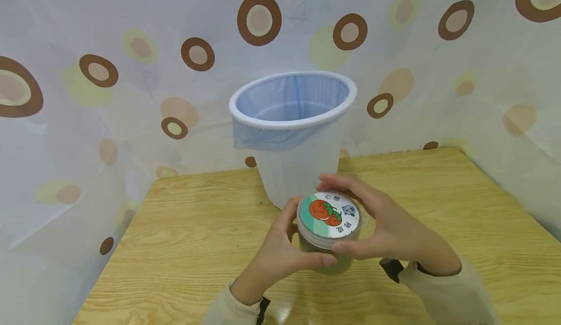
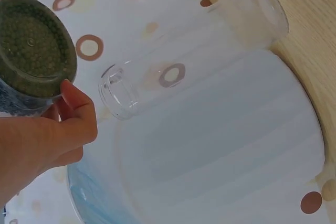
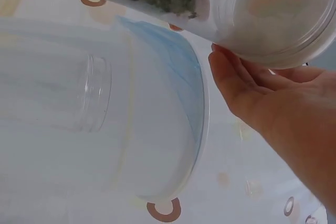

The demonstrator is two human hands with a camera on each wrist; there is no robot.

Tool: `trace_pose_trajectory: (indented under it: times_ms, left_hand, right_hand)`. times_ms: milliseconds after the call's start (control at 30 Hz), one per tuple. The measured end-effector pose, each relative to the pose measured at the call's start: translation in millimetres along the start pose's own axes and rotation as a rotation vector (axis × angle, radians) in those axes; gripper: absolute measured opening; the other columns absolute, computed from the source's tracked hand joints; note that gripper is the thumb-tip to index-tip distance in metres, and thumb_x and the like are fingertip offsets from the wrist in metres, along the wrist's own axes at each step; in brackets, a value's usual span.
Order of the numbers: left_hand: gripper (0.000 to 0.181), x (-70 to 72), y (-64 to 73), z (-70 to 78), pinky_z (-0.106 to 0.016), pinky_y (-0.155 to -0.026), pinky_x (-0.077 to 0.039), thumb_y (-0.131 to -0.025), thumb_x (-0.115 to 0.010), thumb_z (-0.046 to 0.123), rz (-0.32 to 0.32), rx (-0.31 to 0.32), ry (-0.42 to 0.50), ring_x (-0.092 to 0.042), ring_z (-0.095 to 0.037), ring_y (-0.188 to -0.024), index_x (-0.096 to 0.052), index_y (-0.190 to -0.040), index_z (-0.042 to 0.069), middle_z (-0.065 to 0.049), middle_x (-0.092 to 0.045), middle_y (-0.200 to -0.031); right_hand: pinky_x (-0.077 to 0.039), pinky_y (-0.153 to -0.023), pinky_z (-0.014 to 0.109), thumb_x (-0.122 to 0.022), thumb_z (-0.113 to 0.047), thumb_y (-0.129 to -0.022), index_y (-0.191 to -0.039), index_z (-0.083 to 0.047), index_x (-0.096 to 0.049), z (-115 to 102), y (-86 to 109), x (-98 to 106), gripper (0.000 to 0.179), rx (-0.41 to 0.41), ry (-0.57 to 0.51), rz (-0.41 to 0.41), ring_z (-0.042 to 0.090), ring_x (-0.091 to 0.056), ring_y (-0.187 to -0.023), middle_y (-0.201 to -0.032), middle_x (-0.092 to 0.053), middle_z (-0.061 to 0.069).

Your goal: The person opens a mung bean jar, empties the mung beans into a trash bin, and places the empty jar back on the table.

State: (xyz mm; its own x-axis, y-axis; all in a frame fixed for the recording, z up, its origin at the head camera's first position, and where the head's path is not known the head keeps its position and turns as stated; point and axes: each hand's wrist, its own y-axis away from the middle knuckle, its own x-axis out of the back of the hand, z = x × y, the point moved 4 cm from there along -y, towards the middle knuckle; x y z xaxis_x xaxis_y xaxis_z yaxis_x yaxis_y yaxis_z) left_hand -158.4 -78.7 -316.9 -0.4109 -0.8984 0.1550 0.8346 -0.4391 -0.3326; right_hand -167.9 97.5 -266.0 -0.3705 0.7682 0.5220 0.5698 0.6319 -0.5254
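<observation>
A clear plastic jar (image 1: 330,261) of small round green beans is held up in front of me by both hands. Its screw lid (image 1: 328,215) carries a white and green label with red fruit. My left hand (image 1: 278,254) grips the jar's body from the left. Thumb and fingers of my right hand (image 1: 390,230) hold the lid from the right side. From below, the left wrist view shows the jar's base with beans (image 2: 31,45) packed against it. In the right wrist view the jar is seen side-on, the lid (image 3: 315,45) above the right fingers.
A white bin (image 1: 302,169) with a blue liner (image 1: 271,137) stands at the table's back. Between it and my hands stands a second clear jar (image 2: 173,72), its open rim visible in the right wrist view. A patterned sheet (image 1: 131,120) hangs behind the wooden table (image 1: 184,247).
</observation>
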Motion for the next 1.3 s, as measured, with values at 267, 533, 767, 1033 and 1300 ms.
trace_pose_trajectory:
  times_ms: [267,533,767,1033,1300]
  left_hand:
    - [0.080,-4.4,2.7,-2.1,-0.038,-0.088,-0.037,-0.071,-0.085,0.028,0.167,-0.065,-0.129,-0.042,-0.017,-0.118,-0.040,-0.137,0.028,0.006,-0.047,-0.133]
    - [0.087,-8.4,7.5,-4.6,-0.035,-0.080,-0.034,-0.066,-0.088,0.026,0.624,-0.410,-0.588,-0.036,-0.023,-0.104,-0.040,-0.135,0.006,-0.006,-0.050,-0.127]
    - [0.082,-13.7,7.9,-2.5,-0.038,-0.076,-0.029,-0.064,-0.087,0.031,0.770,-0.560,-0.906,-0.046,-0.028,-0.096,-0.044,-0.125,-0.005,-0.012,-0.053,-0.118]
    - [0.092,-19.5,7.8,-4.1,-0.039,-0.081,-0.028,-0.057,-0.092,0.032,0.697,-0.532,-0.892,-0.047,-0.024,-0.097,-0.042,-0.126,-0.003,-0.010,-0.052,-0.118]
    - [0.088,-20.2,6.3,-4.9,-0.034,-0.078,-0.034,-0.057,-0.091,0.027,0.588,-0.389,-0.794,-0.040,-0.024,-0.101,-0.043,-0.127,0.003,-0.005,-0.052,-0.119]
  right_hand:
    - [-0.031,-0.106,0.023,-0.084,-0.008,-0.071,-0.147,-0.011,-0.034,1,-0.6,1,0.090,-0.013,0.043,0.000,0.018,-0.040,-0.131,-0.147,-0.040,0.005]
    - [-0.035,-0.102,0.052,-0.082,-0.032,-0.076,-0.145,-0.010,-0.035,-5,-6.1,-23,0.087,-0.081,0.288,0.254,0.024,-0.038,-0.130,-0.144,-0.040,0.006]
    - [-0.048,-0.086,0.045,-0.067,-0.062,-0.078,-0.138,0.001,-0.039,-13,-6.7,-46,0.091,-0.137,0.528,0.363,0.032,-0.044,-0.117,-0.133,-0.045,0.016]
    - [-0.051,-0.072,0.036,-0.076,-0.047,-0.078,-0.134,0.000,-0.042,-11,-3.9,-46,0.081,-0.217,0.591,0.348,0.031,-0.048,-0.103,-0.121,-0.051,0.017]
    - [-0.050,-0.071,0.033,-0.080,-0.031,-0.077,-0.134,-0.006,-0.045,-12,-2.9,-35,0.071,-0.211,0.540,0.277,0.025,-0.048,-0.101,-0.116,-0.054,0.010]
